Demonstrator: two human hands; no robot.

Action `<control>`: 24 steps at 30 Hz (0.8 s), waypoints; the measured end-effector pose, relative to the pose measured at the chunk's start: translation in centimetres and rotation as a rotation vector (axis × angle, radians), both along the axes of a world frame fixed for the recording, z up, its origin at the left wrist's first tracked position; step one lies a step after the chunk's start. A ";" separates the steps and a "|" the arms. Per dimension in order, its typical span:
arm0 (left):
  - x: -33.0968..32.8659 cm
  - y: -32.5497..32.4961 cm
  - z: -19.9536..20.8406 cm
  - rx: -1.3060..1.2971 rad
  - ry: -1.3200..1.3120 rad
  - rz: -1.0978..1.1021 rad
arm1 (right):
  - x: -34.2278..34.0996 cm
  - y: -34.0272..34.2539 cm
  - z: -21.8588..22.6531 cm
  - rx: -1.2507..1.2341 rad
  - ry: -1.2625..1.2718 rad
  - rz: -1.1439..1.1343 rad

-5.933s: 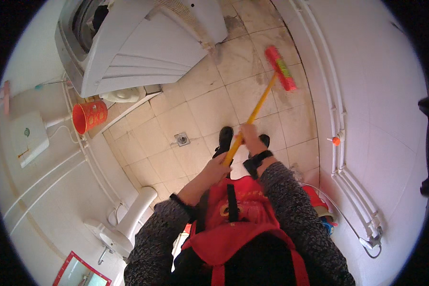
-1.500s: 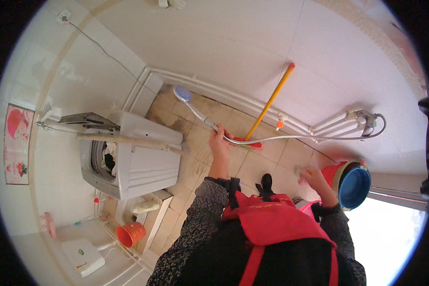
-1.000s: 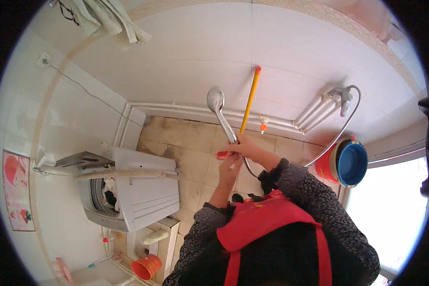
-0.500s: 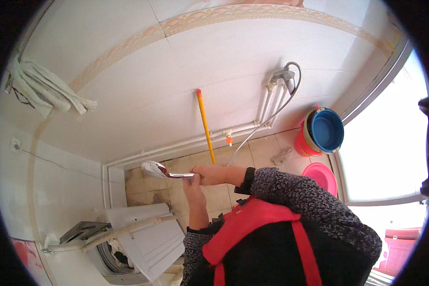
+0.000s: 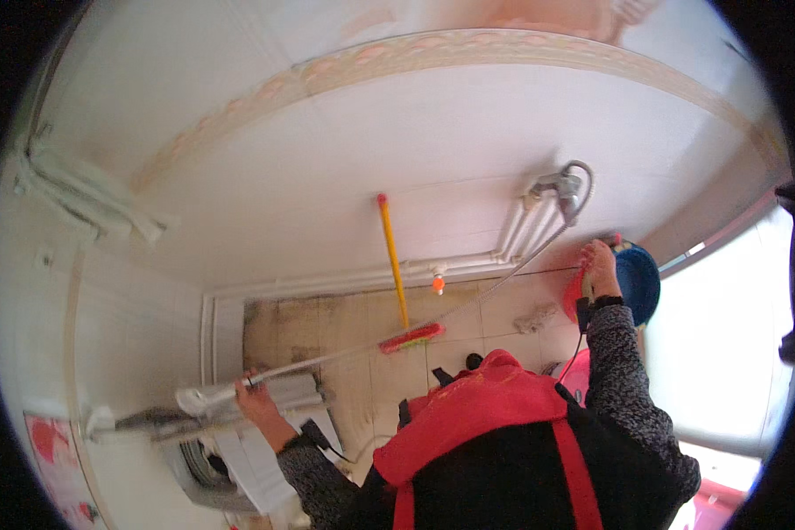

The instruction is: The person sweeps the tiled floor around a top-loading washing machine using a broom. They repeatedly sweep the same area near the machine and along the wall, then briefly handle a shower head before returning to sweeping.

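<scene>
At the left, my left hand is closed around the handle of a shower head, its head pointing left. A grey hose stretches from it across to the wall-mounted mixer tap. My right hand is stretched out at the right, over the left rim of the stacked buckets, below the tap. Blur hides how its fingers lie and whether they touch a rim. The blue bucket or basin sits on top of that stack, with a red one showing beneath.
A broom with a yellow handle and red head leans against the tiled wall. White pipes run low along it. A washing machine stands lower left. A pink basin is by my right arm; a towel hangs upper left.
My hands have parted from the shower head they shared. The left has carried it left and lower; the right has swung right and away to the buckets. The hose is drawn out, and the view has shifted.
</scene>
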State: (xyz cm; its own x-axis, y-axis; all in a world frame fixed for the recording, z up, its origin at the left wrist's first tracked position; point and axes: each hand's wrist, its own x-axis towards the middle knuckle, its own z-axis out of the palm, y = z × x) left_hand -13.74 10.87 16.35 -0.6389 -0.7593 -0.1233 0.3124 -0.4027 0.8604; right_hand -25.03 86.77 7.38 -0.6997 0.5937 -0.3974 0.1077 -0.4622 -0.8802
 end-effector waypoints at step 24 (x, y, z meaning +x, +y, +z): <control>-10.7 -5.3 -3.0 0.055 0.126 0.364 | -6.9 4.2 -2.2 2.144 -0.514 0.668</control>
State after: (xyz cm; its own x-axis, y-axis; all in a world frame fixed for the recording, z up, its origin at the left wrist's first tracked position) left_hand -24.46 5.56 13.38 -0.3412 -0.9338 -0.1078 0.5455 -0.2901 0.7863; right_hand -31.92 90.92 5.17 -0.9902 0.0612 0.1255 0.0926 0.9606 0.2622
